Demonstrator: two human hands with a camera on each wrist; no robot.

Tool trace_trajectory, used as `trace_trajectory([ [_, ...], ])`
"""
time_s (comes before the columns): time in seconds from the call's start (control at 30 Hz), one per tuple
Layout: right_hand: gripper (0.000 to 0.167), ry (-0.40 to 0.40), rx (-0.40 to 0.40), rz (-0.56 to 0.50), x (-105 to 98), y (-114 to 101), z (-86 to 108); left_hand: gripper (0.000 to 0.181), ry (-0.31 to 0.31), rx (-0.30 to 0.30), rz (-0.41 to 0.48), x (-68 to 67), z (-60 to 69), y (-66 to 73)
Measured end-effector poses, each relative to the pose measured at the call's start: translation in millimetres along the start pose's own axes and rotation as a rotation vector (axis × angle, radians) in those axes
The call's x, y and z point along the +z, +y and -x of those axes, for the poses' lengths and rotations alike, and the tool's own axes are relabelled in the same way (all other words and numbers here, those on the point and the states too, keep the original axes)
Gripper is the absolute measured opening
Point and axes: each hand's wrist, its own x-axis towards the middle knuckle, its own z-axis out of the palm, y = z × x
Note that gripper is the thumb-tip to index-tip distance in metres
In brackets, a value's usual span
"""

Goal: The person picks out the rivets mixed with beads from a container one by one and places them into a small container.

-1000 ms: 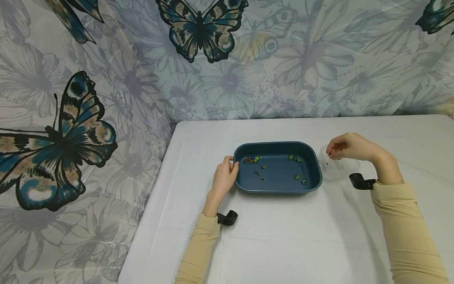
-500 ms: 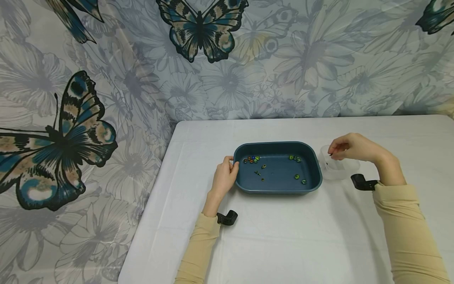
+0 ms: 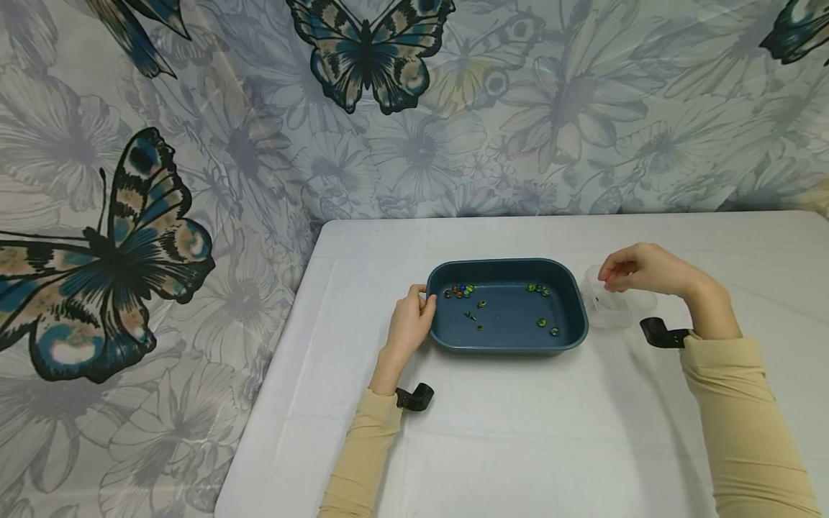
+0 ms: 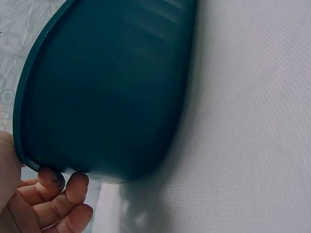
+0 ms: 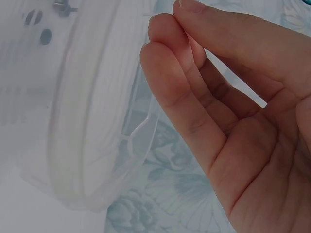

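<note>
In the head view, my left hand (image 3: 408, 320) grips the left rim of a dark blue rectangular tray (image 3: 505, 345). The left wrist view shows the thumb and curled fingers (image 4: 53, 208) at the rim of that tray (image 4: 102, 107). Several small green, orange and blue beads (image 3: 461, 291) lie in it. My right hand (image 3: 637, 267) hovers over a clear plastic container (image 3: 612, 316), fingers loosely bent and tips close together. Nothing shows between the fingertips, though their ends are partly cut off in the right wrist view. Inside the container (image 5: 73, 121) are small dark spots and a tiny metallic piece (image 5: 63, 7).
A white-covered table (image 3: 505, 432) carries the tray and, just right of it, the container. A patterned butterfly cloth (image 3: 414, 158) hangs behind the table and along its left. Each wrist wears a black camera (image 3: 414, 397).
A small dark thing seen at the right fingertips is no longer visible there. The right hand has shifted very slightly right; the left hand and tray have stayed still.
</note>
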Motion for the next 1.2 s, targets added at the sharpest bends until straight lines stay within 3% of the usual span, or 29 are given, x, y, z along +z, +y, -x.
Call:
trace_trajectory([
  [0.6, 0.009, 0.021, -0.112, 0.024, 2, -30, -16.8, 0.029, 0.005, 0.001, -0.001, -1.3, 0.0, -0.2],
  [1.2, 0.014, -0.079, -0.225, -0.015, 20, -57, -49.8, 0.029, 0.018, 0.009, -0.001, -0.7, 0.0, 0.7],
])
